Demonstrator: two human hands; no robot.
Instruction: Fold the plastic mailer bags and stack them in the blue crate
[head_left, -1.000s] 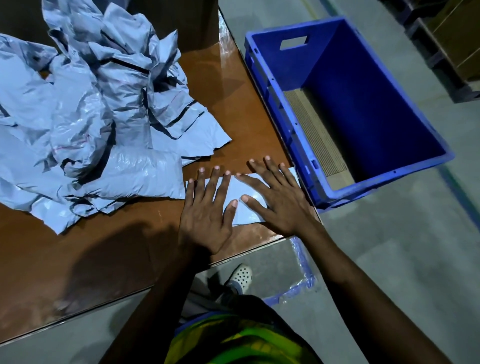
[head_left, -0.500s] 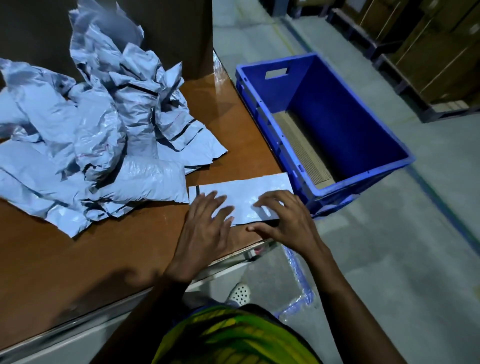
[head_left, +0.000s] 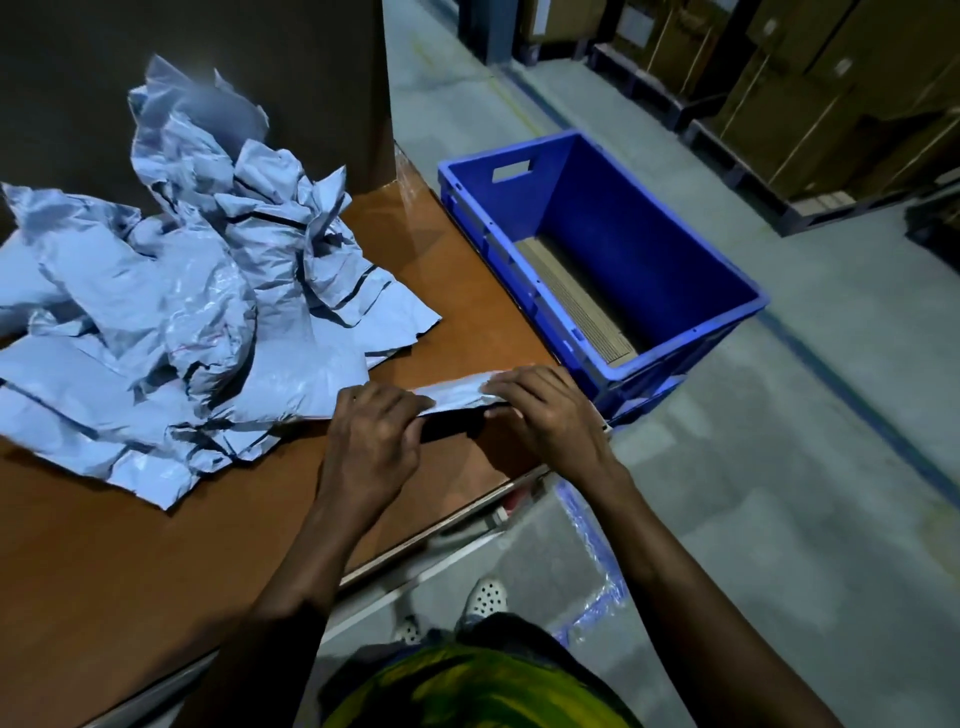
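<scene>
Head view is showing, at the left, a heap of crumpled grey mailer bags (head_left: 171, 332) lying on the brown table (head_left: 130, 545). Just right of it, my left hand (head_left: 371, 431) is pinching the near edge of one flattened mailer bag (head_left: 457, 392), fingers curled round it, and that edge is lifting off the tabletop near the table's right corner. My right hand (head_left: 545, 410) is gripping the same edge further right. On the floor beside the table, the blue crate (head_left: 649, 270) is standing with a corrugated cardboard piece (head_left: 571, 306) lying inside.
</scene>
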